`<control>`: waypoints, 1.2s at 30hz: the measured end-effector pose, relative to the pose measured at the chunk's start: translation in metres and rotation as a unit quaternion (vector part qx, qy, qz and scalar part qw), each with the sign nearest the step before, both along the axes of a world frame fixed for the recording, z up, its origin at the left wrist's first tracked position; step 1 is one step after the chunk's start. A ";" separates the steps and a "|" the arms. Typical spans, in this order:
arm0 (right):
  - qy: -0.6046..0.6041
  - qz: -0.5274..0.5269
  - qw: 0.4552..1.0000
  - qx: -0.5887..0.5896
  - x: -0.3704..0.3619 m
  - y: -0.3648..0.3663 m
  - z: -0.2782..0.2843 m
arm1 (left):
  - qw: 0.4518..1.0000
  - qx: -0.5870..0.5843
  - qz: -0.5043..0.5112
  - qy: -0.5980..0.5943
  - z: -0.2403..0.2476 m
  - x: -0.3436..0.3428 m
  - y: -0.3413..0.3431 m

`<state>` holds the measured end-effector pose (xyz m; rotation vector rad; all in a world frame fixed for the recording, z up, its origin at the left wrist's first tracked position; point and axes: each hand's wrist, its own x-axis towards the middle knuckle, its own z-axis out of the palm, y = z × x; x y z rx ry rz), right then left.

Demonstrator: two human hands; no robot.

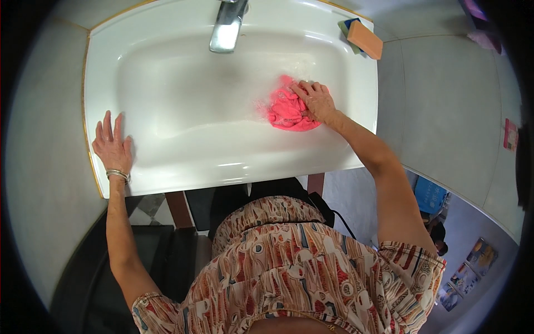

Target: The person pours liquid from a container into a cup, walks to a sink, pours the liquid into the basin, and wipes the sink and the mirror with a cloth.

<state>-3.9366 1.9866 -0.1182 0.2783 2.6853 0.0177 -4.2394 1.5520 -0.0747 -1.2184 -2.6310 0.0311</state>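
A wet, bunched pink cloth [289, 113] lies in the right part of a white sink basin [183, 83], with suds and pinkish water around it. My right hand [318, 101] is on the cloth's right side, fingers curled over it and gripping it; some fingertips are hidden in the folds. At the far left my left hand [113, 143] rests flat on the sink's rim, fingers spread and holding nothing. Bracelets circle that wrist.
A chrome faucet [227, 33] reaches over the basin from the back. On the back right corner sits an orange block [365, 40], overlapping green and blue pieces like scouring pads. Grey walls flank the sink. A blue box [429, 195] stands beyond the right wall's edge.
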 end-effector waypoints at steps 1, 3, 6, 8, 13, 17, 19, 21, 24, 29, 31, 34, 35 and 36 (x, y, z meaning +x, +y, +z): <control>0.018 -0.022 1.000 -0.013 -0.003 0.000 -0.004 | 1.000 -0.001 0.007 -0.006 0.002 0.001 0.001; 0.034 0.012 0.998 -0.045 -0.011 0.004 -0.009 | 1.000 -0.001 0.009 -0.007 0.005 0.000 0.001; 0.052 0.065 0.984 -0.159 -0.019 0.004 -0.018 | 0.999 -0.016 0.037 -0.019 0.016 0.004 0.003; 0.053 0.095 0.963 -0.245 -0.034 -0.018 -0.029 | 0.999 -0.019 0.042 -0.021 0.019 0.005 0.005; 0.123 0.102 0.952 -0.261 -0.092 -0.101 -0.037 | 0.997 -0.022 0.060 -0.052 0.025 0.011 0.015; 0.291 0.149 0.924 -0.199 -0.162 -0.153 -0.053 | 0.997 0.005 0.048 -0.068 0.029 0.014 0.019; 0.314 0.138 0.920 -0.189 -0.196 -0.182 -0.054 | 0.995 -0.005 0.052 -0.079 0.031 0.014 0.018; 0.326 0.123 0.928 -0.129 -0.220 -0.201 -0.046 | 0.994 -0.014 0.054 -0.095 0.033 0.017 0.019; 0.278 0.088 0.950 -0.108 -0.234 -0.206 -0.037 | 0.993 -0.006 0.057 -0.101 0.037 0.021 0.024; 0.007 0.048 0.978 -0.203 -0.268 -0.174 -0.018 | 0.995 -0.005 0.060 -0.080 0.038 0.024 0.027; 0.113 0.108 0.979 -0.129 -0.272 -0.161 -0.008 | 0.995 -0.005 0.058 -0.080 0.037 0.023 0.024; 0.207 0.153 0.966 -0.037 -0.269 -0.133 -0.009 | 0.995 -0.022 0.063 -0.081 0.034 0.018 0.028; 0.163 0.155 0.973 -0.051 -0.269 -0.124 -0.015 | 0.995 -0.018 0.062 -0.071 0.033 0.016 0.027; 0.115 0.155 0.979 -0.066 -0.262 -0.116 -0.022 | 0.996 -0.005 0.059 -0.071 0.030 0.017 0.024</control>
